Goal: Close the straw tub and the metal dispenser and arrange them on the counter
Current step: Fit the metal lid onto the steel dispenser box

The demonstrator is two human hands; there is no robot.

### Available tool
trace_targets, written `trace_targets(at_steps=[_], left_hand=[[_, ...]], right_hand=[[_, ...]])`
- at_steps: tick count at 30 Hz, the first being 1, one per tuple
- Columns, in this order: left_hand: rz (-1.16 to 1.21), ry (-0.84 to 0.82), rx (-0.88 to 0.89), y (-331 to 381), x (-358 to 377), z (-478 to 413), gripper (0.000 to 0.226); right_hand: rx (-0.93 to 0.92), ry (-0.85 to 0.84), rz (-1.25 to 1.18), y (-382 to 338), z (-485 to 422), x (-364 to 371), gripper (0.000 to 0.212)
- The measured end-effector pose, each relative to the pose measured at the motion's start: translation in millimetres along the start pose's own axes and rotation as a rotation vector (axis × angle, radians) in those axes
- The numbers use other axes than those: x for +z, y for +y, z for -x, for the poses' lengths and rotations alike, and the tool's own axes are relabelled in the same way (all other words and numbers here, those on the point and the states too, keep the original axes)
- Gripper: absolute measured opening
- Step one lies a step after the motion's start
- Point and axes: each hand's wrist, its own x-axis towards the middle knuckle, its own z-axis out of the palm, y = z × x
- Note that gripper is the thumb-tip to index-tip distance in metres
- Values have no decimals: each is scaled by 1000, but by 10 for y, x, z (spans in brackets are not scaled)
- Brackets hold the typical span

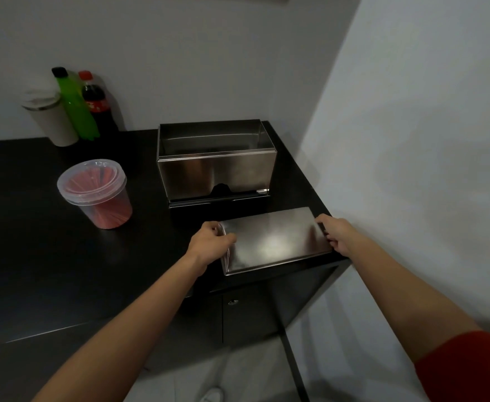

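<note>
A clear plastic straw tub (98, 195) full of red straws stands on the black counter (34, 256), its clear lid seated on top. Right of it sits the metal dispenser (216, 169), its top open. The flat metal dispenser lid (275, 240) lies at the counter's front right corner. My left hand (210, 240) grips the lid's left end and my right hand (335, 232) grips its right end.
At the back left stand a beige tumbler (50, 117), a green bottle (74, 103) and a cola bottle (97, 103). A white wall runs close along the counter's right side. A cabinet door with a lock (233, 302) is below the counter edge.
</note>
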Motion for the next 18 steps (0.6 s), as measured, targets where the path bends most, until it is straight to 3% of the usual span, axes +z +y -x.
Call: trace_targets(at_steps=[3,7,18], left_hand=[[46,-5,-19,-9,-23,-21,67],[124,-5,-41,-14,-50,-26,61],[66,111,68,-60,-17,78,61]], right_hand=[[-20,-9,-13,8,-9,-27,30],[-71,-26,-51,40,25,-4,64],[-170,-152,-308,117,161,48,54]])
